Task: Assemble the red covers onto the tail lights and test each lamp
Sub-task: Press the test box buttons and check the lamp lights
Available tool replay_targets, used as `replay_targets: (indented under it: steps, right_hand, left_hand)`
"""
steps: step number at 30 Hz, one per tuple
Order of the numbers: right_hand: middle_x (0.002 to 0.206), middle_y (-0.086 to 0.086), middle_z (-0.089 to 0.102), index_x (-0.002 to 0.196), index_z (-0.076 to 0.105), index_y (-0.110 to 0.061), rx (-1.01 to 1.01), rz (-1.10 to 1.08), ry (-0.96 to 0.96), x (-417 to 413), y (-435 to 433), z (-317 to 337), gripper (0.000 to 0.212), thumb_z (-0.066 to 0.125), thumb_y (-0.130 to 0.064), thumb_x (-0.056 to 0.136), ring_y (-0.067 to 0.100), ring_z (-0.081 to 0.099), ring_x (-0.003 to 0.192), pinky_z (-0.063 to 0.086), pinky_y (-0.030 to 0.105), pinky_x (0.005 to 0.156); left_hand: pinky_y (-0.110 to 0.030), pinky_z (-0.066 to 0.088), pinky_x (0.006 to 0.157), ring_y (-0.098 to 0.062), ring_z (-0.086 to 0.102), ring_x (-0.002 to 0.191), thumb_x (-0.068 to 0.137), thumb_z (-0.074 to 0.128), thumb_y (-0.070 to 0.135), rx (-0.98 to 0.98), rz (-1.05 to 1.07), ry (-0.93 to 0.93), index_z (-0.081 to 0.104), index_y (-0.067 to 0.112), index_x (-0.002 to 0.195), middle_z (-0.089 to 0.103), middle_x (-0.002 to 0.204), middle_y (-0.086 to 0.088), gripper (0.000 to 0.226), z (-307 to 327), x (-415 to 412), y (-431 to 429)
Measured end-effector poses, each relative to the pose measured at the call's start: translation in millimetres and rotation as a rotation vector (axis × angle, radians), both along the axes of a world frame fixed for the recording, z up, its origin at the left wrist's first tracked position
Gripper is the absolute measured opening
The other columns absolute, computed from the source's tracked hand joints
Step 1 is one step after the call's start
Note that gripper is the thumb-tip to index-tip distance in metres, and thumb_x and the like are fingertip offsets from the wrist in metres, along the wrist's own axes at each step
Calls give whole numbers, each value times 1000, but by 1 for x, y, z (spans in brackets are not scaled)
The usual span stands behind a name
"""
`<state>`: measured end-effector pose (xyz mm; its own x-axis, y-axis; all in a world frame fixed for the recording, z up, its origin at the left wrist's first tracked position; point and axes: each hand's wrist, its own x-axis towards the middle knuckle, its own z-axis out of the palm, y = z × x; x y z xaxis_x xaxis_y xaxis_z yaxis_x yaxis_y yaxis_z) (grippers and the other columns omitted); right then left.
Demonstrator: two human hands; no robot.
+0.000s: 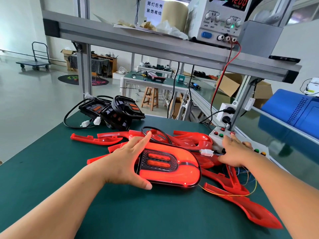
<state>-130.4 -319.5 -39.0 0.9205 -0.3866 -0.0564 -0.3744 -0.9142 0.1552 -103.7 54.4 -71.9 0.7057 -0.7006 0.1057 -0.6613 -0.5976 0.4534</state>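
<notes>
1. Green matting covers the worktop (51, 169) of an assembly bay, with a power supply (219, 19) on the shelf above it.
2. At mid-worktop lies the tail light (172, 171), red cover fitted and glowing. Its lead runs through a white connector (206, 152) toward the switch box (214, 138) at the right edge.
3. The left grip (126, 163) grasps the lamp's left end, thumb on the near rim and fingers over the far rim.
4. The right grip (236, 152) is released and holds nothing; its straight fingers reach onto the switch box, seemingly pressing a button.
5. Handling, as I judge it: the lamp looks light and rigid, a glossy plastic shell that could slip or scuff. Take it by the dark outer rim, not the lens face, and never by the cable.
6. Loose red covers (241, 209) spread from behind the lamp to the near right. They look thin and springy, and their slender ends seem easy to snap.
7. Bare black housings (117, 111) sit at the far left corner.
8. Containers: an open cardboard box (227, 85) and a blue crate (293, 114) stand beyond the right edge; their contents cannot be seen.
</notes>
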Motion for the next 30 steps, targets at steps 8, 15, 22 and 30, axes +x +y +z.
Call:
replay_targets:
  steps: [8,15,22,30]
  right_hand:
    - [155,1,31,138,28,-30,4,55,-9,2,0,3,72,64,-43,76,18,14,148,22,41,103]
    - [163,3,11,138,31,-17,-141,74,101,13,1,11,75,61,-44,75,19,-6,151,12,44,115]
    - [164,-2,-12,153,15,-17,-172,122,217,24,4,12,87,57,-35,80,17,-14,150,3,43,119]
    - [164,-1,-12,155,9,-14,-197,95,290,30,5,13,93,58,-36,79,16,-13,150,3,45,119]
  left_hand:
    - [-41,17,121,-6,1,147,49,72,78,5,-3,11,-35,59,129,-2,145,36,135,2,-1,0]
    - [-43,24,118,-16,8,147,51,75,75,13,4,40,-35,64,127,-2,145,35,134,3,-3,0]
    - [-43,25,117,-14,11,146,52,76,73,15,8,29,-36,66,123,-4,147,33,133,3,-4,0]
    - [-42,21,119,-9,2,147,51,75,75,4,6,31,-36,67,122,-4,144,37,132,3,-5,1]
